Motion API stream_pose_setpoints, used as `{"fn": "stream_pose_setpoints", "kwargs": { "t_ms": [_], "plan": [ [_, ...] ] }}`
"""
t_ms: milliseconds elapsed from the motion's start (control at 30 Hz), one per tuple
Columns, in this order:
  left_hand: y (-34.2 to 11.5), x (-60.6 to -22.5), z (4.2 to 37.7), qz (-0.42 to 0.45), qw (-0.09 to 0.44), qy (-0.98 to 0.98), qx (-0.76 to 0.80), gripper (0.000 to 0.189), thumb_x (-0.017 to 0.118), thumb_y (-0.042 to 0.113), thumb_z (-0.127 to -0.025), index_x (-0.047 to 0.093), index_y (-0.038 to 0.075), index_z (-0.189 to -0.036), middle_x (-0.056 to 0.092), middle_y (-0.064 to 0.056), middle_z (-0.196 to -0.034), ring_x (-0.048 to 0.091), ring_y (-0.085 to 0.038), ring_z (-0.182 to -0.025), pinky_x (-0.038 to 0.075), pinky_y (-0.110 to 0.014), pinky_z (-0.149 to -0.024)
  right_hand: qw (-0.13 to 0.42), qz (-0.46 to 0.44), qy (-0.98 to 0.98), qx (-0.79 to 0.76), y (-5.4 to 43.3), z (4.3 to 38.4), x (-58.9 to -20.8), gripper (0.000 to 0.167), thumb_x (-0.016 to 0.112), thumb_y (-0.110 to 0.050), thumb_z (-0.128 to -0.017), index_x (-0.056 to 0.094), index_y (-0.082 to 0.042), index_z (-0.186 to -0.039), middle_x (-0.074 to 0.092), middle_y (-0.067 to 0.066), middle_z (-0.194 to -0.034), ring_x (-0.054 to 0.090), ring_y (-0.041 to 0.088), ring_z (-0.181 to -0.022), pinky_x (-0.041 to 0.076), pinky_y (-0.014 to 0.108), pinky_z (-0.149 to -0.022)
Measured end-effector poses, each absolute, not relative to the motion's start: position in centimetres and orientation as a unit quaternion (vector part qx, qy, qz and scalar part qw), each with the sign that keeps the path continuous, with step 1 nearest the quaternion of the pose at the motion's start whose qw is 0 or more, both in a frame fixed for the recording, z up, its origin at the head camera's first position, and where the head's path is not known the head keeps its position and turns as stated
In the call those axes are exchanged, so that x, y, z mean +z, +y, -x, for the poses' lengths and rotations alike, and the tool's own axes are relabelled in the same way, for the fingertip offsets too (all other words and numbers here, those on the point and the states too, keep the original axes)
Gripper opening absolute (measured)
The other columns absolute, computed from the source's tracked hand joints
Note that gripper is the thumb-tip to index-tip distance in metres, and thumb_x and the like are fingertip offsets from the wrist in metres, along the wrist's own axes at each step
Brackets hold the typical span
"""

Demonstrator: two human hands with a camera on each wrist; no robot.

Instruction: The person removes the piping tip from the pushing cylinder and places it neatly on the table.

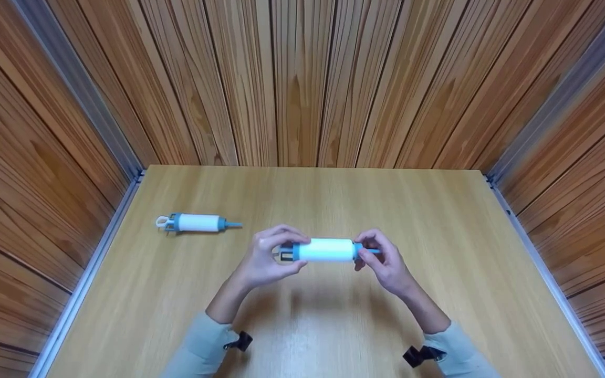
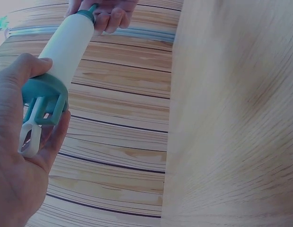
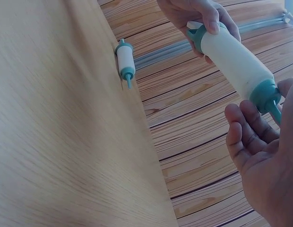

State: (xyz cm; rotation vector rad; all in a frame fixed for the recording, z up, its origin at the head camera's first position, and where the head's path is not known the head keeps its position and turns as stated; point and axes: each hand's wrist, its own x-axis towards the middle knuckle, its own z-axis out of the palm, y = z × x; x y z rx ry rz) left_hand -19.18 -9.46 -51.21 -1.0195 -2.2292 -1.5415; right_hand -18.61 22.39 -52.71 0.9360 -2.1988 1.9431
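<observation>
We count two white cylinders, blue-green ends: first cylinder [image 1: 326,250] above the worktop [image 1: 329,336], midway between side edges, gripped by left hand [image 1: 260,263] and right hand [image 1: 390,266]; second cylinder [image 1: 199,222] towards far-left corner.

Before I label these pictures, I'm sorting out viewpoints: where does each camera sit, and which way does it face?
Head: worn on the head, facing forward and down at the table; left hand, right hand and sleeves show.
Left wrist: worn there, looking along the held tube toward the right hand; both hands show.
Right wrist: worn there, looking toward the left hand; both hands show.
Head and right wrist share the second tube.
</observation>
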Motion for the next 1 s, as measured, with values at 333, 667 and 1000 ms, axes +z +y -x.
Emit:
{"fn": "stream_pose_setpoints", "kwargs": {
  "t_ms": [333,667,1000],
  "plan": [
    [-9.39,-51.24,19.12,0.348,0.123,-0.764,-0.530,0.035,0.093,0.006,-0.090,0.084,0.009,-0.123,0.080,-0.013,-0.124,0.080,-0.029,-0.110,0.069,-0.029,-0.097,0.031,-0.313,-0.702,0.639,22.42,18.55,-52.74,0.024,0.056,0.015,-0.105,0.051,0.015,-0.128,0.068,-0.010,-0.117,0.071,0.007,-0.094,0.066,0.023,-0.082],
    [-9.41,-51.30,19.18,0.349,0.122,-0.762,-0.532,0.035,0.093,0.005,-0.091,0.083,0.009,-0.124,0.080,-0.013,-0.124,0.080,-0.029,-0.111,0.069,-0.029,-0.098,0.048,-0.329,-0.700,0.633,22.48,18.56,-52.77,0.030,0.060,0.019,-0.100,0.051,0.017,-0.129,0.066,-0.011,-0.122,0.072,0.006,-0.100,0.068,0.027,-0.085],
    [-9.44,-51.27,19.18,0.346,0.121,-0.764,-0.531,0.035,0.093,0.007,-0.091,0.083,0.010,-0.124,0.080,-0.012,-0.125,0.080,-0.028,-0.112,0.068,-0.028,-0.098,0.079,-0.345,-0.693,0.627,22.55,18.81,-53.06,0.032,0.061,0.023,-0.096,0.054,0.017,-0.127,0.068,-0.009,-0.121,0.074,0.006,-0.100,0.068,0.025,-0.084]
  ]
}}
